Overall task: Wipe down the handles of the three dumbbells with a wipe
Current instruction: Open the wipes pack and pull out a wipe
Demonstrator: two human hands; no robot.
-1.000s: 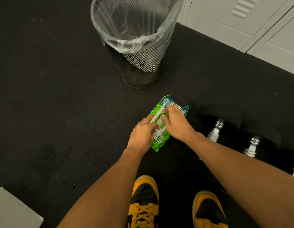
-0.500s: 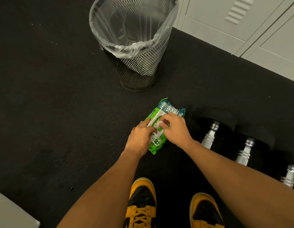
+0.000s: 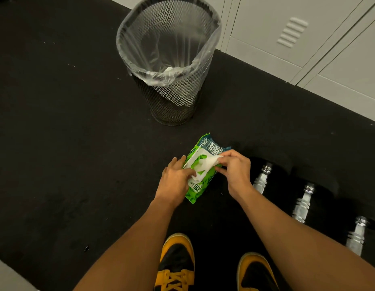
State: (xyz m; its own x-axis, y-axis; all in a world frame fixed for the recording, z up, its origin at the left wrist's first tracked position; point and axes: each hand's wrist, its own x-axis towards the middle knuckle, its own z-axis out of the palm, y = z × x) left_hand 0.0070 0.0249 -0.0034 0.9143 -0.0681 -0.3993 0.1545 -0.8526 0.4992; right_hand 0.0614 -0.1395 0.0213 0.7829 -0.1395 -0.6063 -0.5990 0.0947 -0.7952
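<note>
A green pack of wipes (image 3: 198, 191) lies on the black floor in front of my feet. My left hand (image 3: 175, 179) holds the pack down at its white lid flap, thumb pressing on it. My right hand (image 3: 234, 170) pinches a white wipe (image 3: 208, 163) that is partly pulled out of the pack's opening. Three black dumbbells with shiny metal handles lie in a row to the right: the nearest handle (image 3: 261, 179), the middle handle (image 3: 302, 206) and the farthest handle (image 3: 355, 238). Their dark heads blend into the floor.
A black mesh bin (image 3: 171, 97) lined with a clear plastic bag stands just beyond the pack. White lockers (image 3: 297, 34) run along the upper right. My yellow and black shoes (image 3: 176, 263) are at the bottom. A pale object's corner (image 3: 6, 278) shows at the bottom left.
My right hand has lifted away from the pack's opening, drawing a white wipe out with it. My left hand stays on the pack. The camera has tilted slightly.
</note>
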